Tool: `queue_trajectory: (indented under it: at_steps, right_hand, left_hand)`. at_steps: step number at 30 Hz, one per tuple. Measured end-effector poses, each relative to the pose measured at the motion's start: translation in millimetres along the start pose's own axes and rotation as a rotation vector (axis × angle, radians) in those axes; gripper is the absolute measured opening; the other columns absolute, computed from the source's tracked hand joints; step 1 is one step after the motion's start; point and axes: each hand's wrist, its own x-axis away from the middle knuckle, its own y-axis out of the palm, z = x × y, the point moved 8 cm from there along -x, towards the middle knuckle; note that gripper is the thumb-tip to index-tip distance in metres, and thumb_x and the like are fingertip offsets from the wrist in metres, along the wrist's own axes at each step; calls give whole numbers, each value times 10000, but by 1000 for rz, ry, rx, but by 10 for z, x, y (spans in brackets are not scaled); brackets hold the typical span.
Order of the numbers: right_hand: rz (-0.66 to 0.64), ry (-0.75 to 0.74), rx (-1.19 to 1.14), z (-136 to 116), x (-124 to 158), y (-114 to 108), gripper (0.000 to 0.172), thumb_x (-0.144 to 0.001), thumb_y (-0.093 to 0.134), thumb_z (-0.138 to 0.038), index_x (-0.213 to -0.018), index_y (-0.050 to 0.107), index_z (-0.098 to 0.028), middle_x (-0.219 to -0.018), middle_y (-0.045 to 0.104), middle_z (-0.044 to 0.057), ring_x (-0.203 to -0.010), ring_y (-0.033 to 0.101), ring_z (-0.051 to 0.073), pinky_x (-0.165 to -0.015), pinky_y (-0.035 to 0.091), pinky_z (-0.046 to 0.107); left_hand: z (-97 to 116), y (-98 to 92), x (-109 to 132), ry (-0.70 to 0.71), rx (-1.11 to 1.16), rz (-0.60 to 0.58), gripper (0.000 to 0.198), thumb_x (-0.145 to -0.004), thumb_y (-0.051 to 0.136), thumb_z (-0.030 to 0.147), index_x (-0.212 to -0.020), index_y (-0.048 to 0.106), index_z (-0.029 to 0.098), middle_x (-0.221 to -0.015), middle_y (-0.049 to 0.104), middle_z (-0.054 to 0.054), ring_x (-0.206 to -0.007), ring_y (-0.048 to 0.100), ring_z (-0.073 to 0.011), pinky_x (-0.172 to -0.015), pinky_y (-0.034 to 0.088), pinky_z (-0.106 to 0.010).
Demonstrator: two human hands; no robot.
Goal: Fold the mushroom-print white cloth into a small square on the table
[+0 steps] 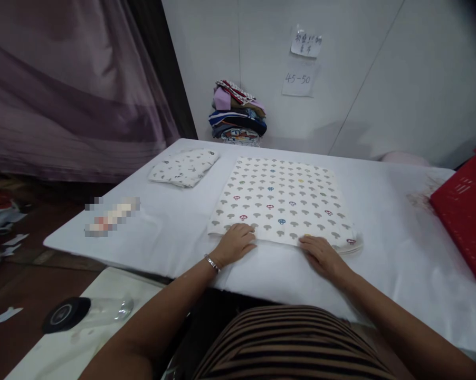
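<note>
A white cloth (279, 198) printed with rows of grey mushrooms and a few coloured ones lies folded flat on the white-covered table (174, 221). Several layers show at its near right corner. My left hand (236, 244), with a bracelet at the wrist, rests palm down on the cloth's near edge, fingers laid on the fabric. Farther right along the same edge, my right hand (323, 256) also lies with its fingertips on the cloth and its thumb apart. Neither hand lifts the fabric.
A smaller folded printed cloth (184, 168) lies at the table's back left, with a blurred-out item (113, 216) nearer. Folded fabrics (238, 113) are stacked behind the table. At right is a red bag-like item (467, 211). A clear bottle (107, 310) lies on a lower surface at left.
</note>
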Motion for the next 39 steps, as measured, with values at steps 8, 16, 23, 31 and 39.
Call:
queue_trajectory:
  at_steps: [8,16,23,31,39]
  right_hand:
    - [17,56,98,188,60,-86,301,-976,474,-170,-1181,685,-235,-1188,722,110,-1048,677,267,-871,584,484]
    - [-95,212,-23,405,-48,-167,337,-990,455,-252,-1202,717,-265,-1081,761,74,-972,714,278,-820,604,453]
    - [-120,245,-19,509,-200,-231,338,-980,455,-242,-1183,725,-256,-1105,768,71,-966,726,293,-828,614,433]
    - [-34,73,52,293,-355,-69,375,-948,418,-121,-1170,695,-240,-1261,707,105,-1160,647,277,-949,549,515]
    - [-65,32,11,68,-448,195,348,-908,475,-119,-1175,676,-219,-1270,687,142,-1177,631,288,-968,532,524]
  left_hand:
    - [-207,54,-1,-102,-19,-49,119,-964,537,185,-987,653,193,-1050,695,-74,-1036,612,-231,-913,483,-395]
    - [-373,46,-113,-241,37,-57,261,-1008,428,223,-1112,667,208,-1077,729,-65,-1014,654,-232,-898,499,-394]
    - [-384,26,-266,-296,-11,-45,215,-985,434,168,-1050,634,212,-1038,694,-73,-943,645,-226,-840,511,-375]
    - [-280,99,-349,-146,1,-42,274,-919,472,48,-1045,658,205,-1197,669,-85,-1060,636,-221,-879,518,-374]
    - [-217,157,-335,-108,82,-83,125,-984,548,295,-1005,651,228,-1225,660,-95,-1111,620,-247,-979,505,-443]
